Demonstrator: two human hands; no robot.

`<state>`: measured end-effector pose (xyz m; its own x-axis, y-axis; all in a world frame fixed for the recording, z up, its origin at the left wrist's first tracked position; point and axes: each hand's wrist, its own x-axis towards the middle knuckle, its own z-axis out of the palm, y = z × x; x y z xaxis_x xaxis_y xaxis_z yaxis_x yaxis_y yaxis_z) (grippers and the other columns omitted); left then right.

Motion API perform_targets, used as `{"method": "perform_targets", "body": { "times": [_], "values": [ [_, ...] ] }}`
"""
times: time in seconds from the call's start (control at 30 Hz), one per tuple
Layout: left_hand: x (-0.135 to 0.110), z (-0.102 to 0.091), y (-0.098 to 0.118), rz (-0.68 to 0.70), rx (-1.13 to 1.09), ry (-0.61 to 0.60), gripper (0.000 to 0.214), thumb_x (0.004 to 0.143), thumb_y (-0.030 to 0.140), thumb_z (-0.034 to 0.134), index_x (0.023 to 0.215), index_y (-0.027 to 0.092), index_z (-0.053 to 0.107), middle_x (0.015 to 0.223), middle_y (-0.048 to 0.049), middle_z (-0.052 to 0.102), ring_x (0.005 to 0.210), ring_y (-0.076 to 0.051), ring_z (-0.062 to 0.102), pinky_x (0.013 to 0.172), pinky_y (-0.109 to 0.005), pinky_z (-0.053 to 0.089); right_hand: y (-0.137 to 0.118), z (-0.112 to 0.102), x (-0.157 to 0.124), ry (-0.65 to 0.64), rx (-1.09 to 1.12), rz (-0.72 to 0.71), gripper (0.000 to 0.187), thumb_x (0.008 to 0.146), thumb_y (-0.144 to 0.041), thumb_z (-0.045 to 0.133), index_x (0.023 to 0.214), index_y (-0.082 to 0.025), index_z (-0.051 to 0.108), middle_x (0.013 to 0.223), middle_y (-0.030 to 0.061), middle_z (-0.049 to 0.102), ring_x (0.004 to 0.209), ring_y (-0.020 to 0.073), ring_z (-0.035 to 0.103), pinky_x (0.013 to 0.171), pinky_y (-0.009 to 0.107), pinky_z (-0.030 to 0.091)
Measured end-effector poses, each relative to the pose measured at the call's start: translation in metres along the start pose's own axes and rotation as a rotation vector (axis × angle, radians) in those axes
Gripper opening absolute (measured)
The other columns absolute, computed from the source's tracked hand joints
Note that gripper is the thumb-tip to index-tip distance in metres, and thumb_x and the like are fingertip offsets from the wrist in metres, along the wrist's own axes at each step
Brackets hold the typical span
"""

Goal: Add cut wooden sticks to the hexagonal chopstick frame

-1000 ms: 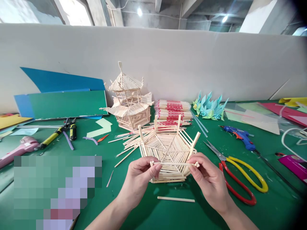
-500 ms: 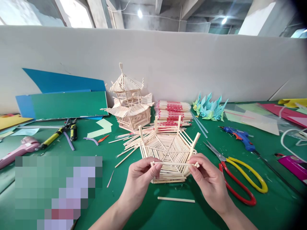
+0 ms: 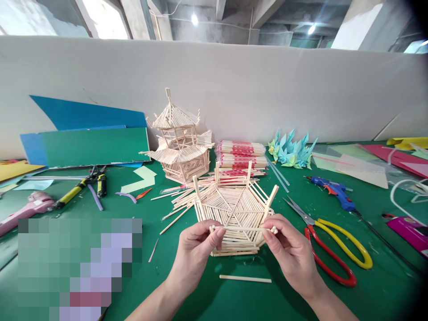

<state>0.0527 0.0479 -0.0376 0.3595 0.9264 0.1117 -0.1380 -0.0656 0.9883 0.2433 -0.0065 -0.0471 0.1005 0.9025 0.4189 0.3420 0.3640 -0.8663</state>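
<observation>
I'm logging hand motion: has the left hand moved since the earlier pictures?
No, neither way: the left hand keeps its place relative to the loose stick.

Left forearm [image 3: 159, 302] edged slightly inward; view tipped faintly up, pale partition [image 3: 240, 89] lower in frame

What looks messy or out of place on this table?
The loose sticks left of the stick base look untidy: they splay out at mixed angles, while the bundles behind are neatly stacked. The lower-left area is pixelated, so I can't judge it.
</observation>
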Motion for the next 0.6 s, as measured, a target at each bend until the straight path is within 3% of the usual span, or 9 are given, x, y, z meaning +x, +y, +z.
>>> {"method": "perform_targets", "body": {
  "times": [0.5, 0.6],
  "values": [
    [0.0007, 0.0015, -0.0012, 0.0, -0.006, 0.013, 0.024, 0.08, 0.029, 0.059, 0.06, 0.015, 0.059, 0.055, 0.0018, 0.051, 0.056, -0.01, 0.043, 0.054, -0.023, 0.034, 0.0, 0.0004, 0.0002, 0.013, 0.023, 0.001, 0.007, 0.086, -0.018, 0.05, 0.085, -0.023, 0.055, 0.084, 0.0018, 0.051, 0.066, 0.0125, 0.047, 0.054, 0.023, 0.038],
    [0.0013, -0.0004, -0.0029, -0.046, -0.005, 0.037, 0.017, 0.077, 0.03, 0.063, 0.069, 0.016, 0.063, 0.056, 0.0021, 0.054, 0.054, -0.01, 0.046, 0.052, -0.022, 0.036, 0.0, -0.0001, 0.0005, 0.029, 0.007, 0.0, 0.008, 0.085, -0.02, 0.051, 0.088, -0.023, 0.057, 0.086, 0.0026, 0.053, 0.07, 0.0137, 0.049, 0.055, 0.024, 0.04]
  ]
}}
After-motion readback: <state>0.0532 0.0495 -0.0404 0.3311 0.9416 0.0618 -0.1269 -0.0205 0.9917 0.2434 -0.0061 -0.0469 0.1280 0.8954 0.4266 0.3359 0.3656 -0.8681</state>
